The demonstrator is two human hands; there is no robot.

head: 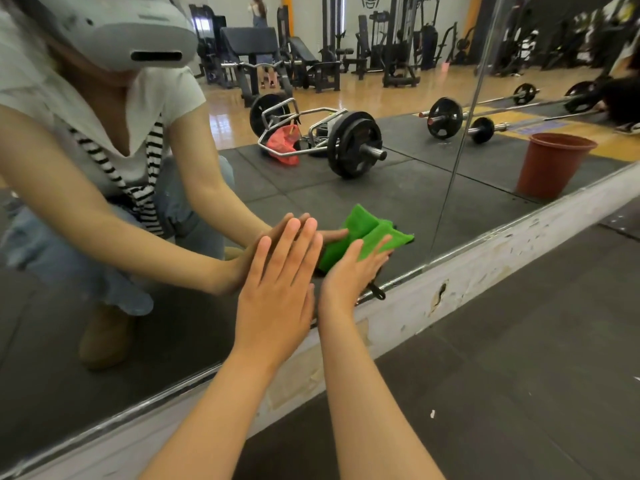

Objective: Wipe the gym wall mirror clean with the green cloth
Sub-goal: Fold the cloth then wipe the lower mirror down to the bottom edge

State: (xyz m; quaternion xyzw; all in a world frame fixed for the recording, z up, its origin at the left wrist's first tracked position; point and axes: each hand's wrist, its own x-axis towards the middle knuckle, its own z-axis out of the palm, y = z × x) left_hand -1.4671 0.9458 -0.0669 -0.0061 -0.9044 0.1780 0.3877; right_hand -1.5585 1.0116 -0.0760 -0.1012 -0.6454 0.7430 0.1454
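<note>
Left hand (277,292) lies flat, fingers straight toward one o'clock; right hand (346,277), at its three o'clock, likewise flat.

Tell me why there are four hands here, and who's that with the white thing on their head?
Only two hands are real; the others are reflections. One camera, worn on the person's head, looks down at them. The white thing is that headset, seen in the gym mirror. The left hand rests flat on the glass. The right hand presses a green cloth against the mirror with straight fingers, to wipe it. The weights and brown bucket are reflections too.
</note>
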